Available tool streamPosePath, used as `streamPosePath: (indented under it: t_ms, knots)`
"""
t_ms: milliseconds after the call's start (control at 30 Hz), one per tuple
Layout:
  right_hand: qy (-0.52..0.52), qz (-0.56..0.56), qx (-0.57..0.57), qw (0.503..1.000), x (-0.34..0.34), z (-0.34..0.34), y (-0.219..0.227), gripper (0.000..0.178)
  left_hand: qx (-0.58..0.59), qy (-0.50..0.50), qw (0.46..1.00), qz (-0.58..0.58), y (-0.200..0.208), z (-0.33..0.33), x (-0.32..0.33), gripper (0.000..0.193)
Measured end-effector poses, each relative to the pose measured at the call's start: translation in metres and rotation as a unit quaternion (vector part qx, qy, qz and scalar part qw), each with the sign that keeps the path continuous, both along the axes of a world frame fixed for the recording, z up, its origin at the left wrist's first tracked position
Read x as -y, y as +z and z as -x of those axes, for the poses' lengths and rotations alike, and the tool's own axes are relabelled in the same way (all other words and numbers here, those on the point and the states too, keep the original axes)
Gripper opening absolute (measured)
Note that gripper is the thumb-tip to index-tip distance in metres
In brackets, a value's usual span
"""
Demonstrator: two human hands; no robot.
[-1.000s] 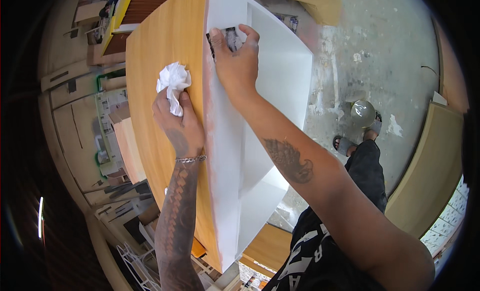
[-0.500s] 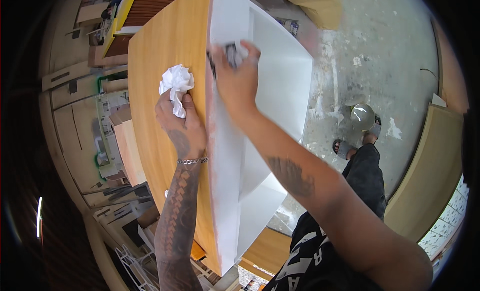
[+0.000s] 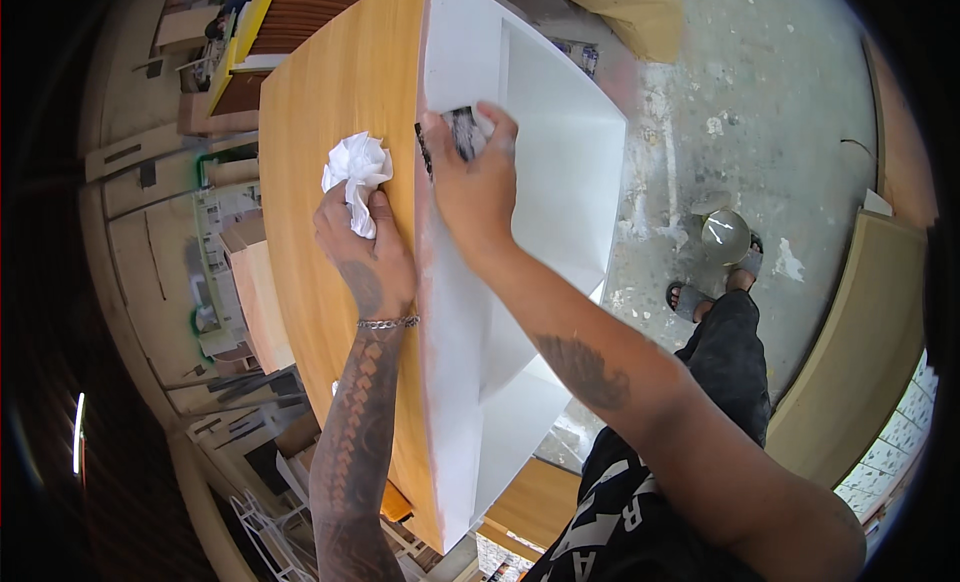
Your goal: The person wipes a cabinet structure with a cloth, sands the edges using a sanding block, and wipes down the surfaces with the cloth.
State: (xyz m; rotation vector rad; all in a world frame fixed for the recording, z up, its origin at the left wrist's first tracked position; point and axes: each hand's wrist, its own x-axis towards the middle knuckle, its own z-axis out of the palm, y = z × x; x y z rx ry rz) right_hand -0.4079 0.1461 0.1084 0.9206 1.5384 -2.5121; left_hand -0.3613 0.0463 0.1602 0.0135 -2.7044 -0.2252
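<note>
A wood-grain panel (image 3: 330, 92) meets the white side of a large cabinet (image 3: 560, 132) along a long edge with a pinkish-white smeared strip. My left hand (image 3: 365, 257) rests on the wood-grain face, its fingers closed round a crumpled white paper wipe (image 3: 358, 162). To its right, my right hand (image 3: 475, 187) grips a black pad with whitish dust (image 3: 463, 132), possibly folded sandpaper. The pad is pressed at the edge, partly over the white side. Its underside is hidden by my fingers.
On the worn grey floor (image 3: 690, 152) at right, a round pale container (image 3: 725, 235) stands beside my sandalled foot. A curved tan panel (image 3: 850, 342) is at far right. Boards and a white wire rack (image 3: 265, 532) lie at lower left; a brown slatted piece (image 3: 310, 17) stands at top left.
My right hand and the pad have shifted slightly down along the edge, toward me. My left hand keeps its hold on the wipe, having moved only a touch to the right.
</note>
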Motion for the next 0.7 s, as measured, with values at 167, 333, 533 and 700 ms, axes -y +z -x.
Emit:
streamPosePath:
  t_ms: [167, 333, 533, 700]
  knots:
    - [-0.049, -0.043, -0.012, 0.998, -0.008, 0.022, -0.004, 0.068, 0.004, 0.019, 0.999, -0.026, -0.005, 0.002, -0.007, 0.03]
    - [-0.036, -0.032, -0.033, 0.998, -0.004, 0.019, 0.002, 0.067, 0.035, 0.017, 0.998, -0.046, 0.002, -0.002, 0.007, 0.035]
    - [-0.061, -0.072, -0.046, 0.994, 0.001, 0.018, -0.011, 0.065, 0.034, 0.008, 0.999, -0.031, -0.002, -0.002, 0.004, 0.035]
    - [-0.067, -0.088, -0.047, 0.993, -0.022, 0.073, -0.007, 0.062, 0.033, 0.017, 0.998, -0.05, -0.001, -0.004, 0.0, 0.036]
